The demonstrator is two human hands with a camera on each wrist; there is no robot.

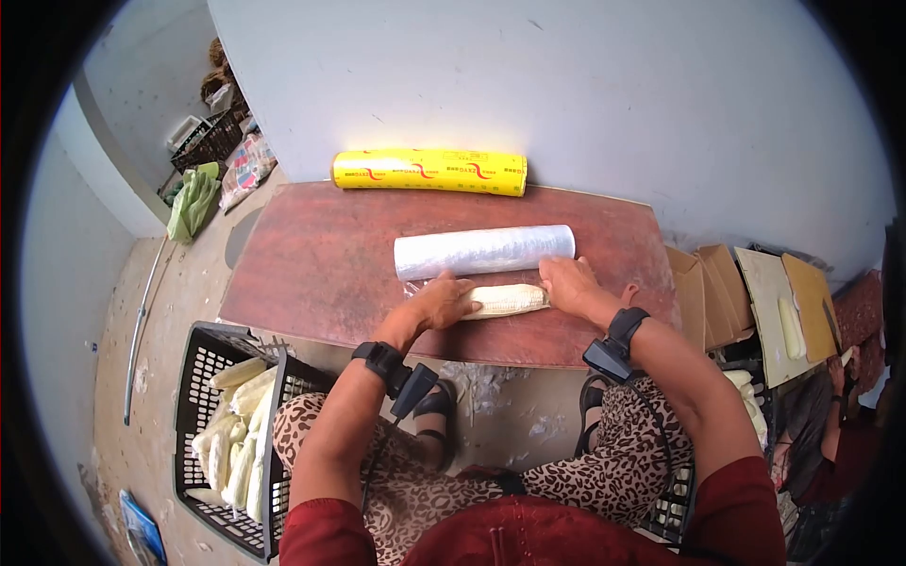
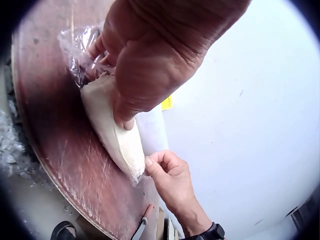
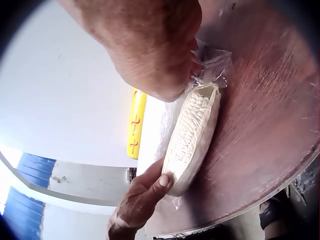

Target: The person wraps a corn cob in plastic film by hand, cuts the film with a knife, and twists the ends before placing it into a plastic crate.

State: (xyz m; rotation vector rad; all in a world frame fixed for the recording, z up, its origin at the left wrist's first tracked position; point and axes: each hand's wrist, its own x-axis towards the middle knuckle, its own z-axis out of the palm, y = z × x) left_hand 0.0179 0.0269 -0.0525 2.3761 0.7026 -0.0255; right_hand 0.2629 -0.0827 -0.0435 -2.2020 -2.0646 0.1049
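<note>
A pale ear of corn [image 1: 510, 300] lies on the reddish-brown table, clear plastic film around it and bunched at both ends. My left hand [image 1: 442, 302] grips one end of the corn; its thumb [image 2: 125, 120] presses on the side, and its other fingers reach into the loose film [image 2: 80, 55]. At the opposite end, my right hand [image 1: 573, 283] pinches the film between thumb and forefinger, as the left wrist view shows. In the right wrist view the back of this hand partly hides its fingertips. Just behind both hands lies a roll of clear film [image 1: 483, 251].
A yellow printed roll [image 1: 429, 173] lies along the table's back edge by the wall. Black crates with wrapped corn [image 1: 236, 434] stand beside both knees. Cardboard [image 1: 727, 297] and a board [image 1: 788, 316] are at right. Another person's arm [image 1: 835, 415] shows at far right.
</note>
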